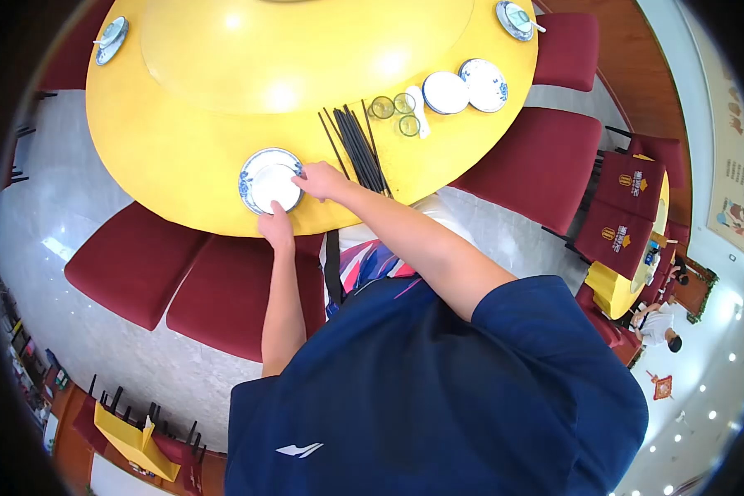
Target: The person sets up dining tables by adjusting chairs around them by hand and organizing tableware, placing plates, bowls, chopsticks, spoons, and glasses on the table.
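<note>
A white bowl (271, 183) sits on a white plate with a blue pattern (252, 165) near the table's front edge. My left hand (276, 226) is closed on the near rim of the bowl, thumb on top. From the right, my right hand (322, 180) pinches the bowl's edge beside the plate rim; its fingertips are partly hidden. Just right of that hand lie several black chopsticks (360, 150), some bunched and a few apart. Beyond them stand 3 greenish glasses (382, 107) and a white spoon (420, 114).
The yellow round table (182, 178) carries a stack of white bowls or dishes (445, 93) and blue-patterned plates (484, 85) at the right. Place settings (515, 21) stand farther off. Dark red chairs (529, 161) ring the edge. Other people (660, 326) are at a distant table.
</note>
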### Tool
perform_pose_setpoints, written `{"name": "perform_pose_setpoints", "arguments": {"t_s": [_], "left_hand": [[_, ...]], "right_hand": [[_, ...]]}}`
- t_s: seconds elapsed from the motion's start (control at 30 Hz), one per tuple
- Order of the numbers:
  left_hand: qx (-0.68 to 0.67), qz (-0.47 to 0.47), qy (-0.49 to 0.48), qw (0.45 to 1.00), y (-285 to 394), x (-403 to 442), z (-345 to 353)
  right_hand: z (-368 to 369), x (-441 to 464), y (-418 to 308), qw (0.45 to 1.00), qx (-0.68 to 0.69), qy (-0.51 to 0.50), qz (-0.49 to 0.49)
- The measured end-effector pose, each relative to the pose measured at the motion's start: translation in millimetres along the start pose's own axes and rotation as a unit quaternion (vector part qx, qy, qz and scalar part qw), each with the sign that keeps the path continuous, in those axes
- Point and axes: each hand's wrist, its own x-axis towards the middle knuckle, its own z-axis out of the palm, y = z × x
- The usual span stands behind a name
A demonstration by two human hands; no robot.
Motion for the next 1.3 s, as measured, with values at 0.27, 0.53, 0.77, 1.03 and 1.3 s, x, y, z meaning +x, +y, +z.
{"name": "perform_pose_setpoints", "arguments": {"t_s": [0.27,0.53,0.77,1.03,1.3], "left_hand": [[-0.069,0.000,-0.019,0.997,1,-18,-6],[-0.254,0.035,-0.037,0.966,-1,-17,-8],[-0.253,-0.045,0.018,0.966,-14,-4,2],[-0.222,-0.016,0.124,0.967,48,-36,-25],[-0.290,0.021,0.044,0.956,231,-116,16]], "right_hand": [[19,5,9,0.991,-0.079,0.085,-0.072],[-85,-84,61,0.966,0.090,0.222,-0.099],[-218,-103,171,0.911,0.159,0.380,0.021],[-262,-75,251,0.939,0.117,0.322,0.019],[-276,-76,263,0.962,0.097,0.251,-0.043]]}}
